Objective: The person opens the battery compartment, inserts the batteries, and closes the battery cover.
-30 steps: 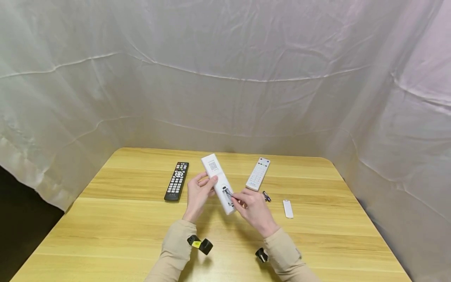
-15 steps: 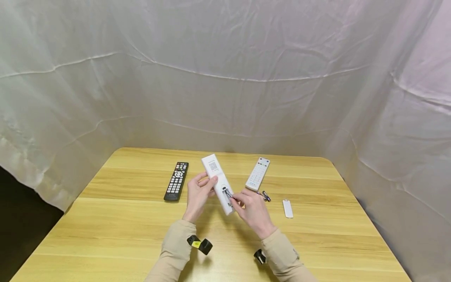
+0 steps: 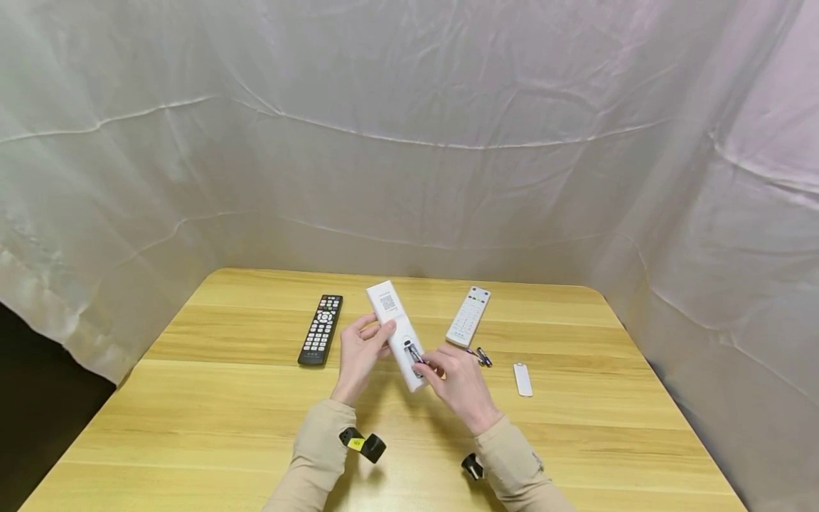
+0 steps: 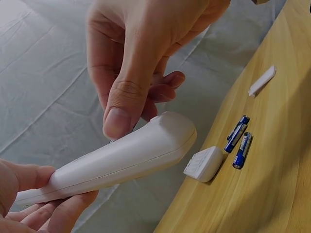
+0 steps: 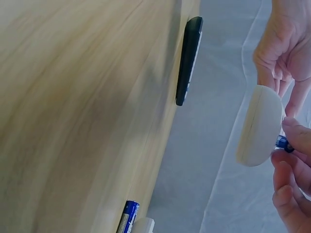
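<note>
A white remote control (image 3: 389, 304) is tilted above the table with its back up and its battery compartment uncovered. My left hand (image 3: 360, 350) grips it at mid-length, thumb on the near side and fingers underneath. My right hand (image 3: 462, 384) is at the lower end of the remote. Its thumb and fingers pinch a blue battery (image 5: 283, 143) at the compartment. How deep that battery sits is hidden by the fingers. Two loose blue batteries (image 4: 242, 150) lie on the table beyond, and a white battery cover (image 3: 522, 380) lies to the right.
On the wooden table (image 3: 211, 419) a black remote control (image 3: 321, 331) lies to the left. A second white remote control (image 3: 469, 316) lies buttons up at the back right, near the loose batteries. Pale cloth (image 3: 409, 178) hangs behind the table and along its sides.
My right fingers have shifted slightly toward the remote's compartment with the battery, which now lies flatter along it. More of the loose batteries shows beside the hand. My left hand holds nearly still.
</note>
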`<state>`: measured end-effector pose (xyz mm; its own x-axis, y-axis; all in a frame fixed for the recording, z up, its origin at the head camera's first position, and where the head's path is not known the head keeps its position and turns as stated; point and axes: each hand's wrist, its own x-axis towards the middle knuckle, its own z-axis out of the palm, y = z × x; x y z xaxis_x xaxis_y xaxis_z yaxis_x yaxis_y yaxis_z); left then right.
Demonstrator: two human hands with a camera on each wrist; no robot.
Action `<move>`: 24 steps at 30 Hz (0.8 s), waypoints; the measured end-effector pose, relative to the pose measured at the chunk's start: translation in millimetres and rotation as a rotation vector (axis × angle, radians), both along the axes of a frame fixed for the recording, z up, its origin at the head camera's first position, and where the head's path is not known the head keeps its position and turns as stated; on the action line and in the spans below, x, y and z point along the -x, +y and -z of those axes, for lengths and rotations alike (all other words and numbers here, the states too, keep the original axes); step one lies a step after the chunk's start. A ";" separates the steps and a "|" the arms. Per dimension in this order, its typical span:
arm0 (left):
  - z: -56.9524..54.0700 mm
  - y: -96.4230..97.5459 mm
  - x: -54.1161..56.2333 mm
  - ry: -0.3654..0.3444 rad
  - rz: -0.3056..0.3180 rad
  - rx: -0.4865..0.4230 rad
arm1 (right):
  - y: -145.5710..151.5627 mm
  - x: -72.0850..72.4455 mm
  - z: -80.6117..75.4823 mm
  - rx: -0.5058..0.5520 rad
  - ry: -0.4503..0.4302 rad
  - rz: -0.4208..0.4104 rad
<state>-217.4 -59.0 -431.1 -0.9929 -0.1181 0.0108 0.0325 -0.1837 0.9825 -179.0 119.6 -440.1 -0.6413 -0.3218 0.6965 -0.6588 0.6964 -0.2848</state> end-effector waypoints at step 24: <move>-0.1 -2.5 1.1 0.001 0.040 -0.027 | -1.1 0.8 -1.1 0.127 -0.194 0.014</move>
<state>-218.5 -61.5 -431.0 -0.9969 -0.0785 0.0088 0.0253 -0.2116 0.9770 -179.8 118.5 -439.1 -0.7712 -0.2291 0.5940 -0.5733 0.6557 -0.4913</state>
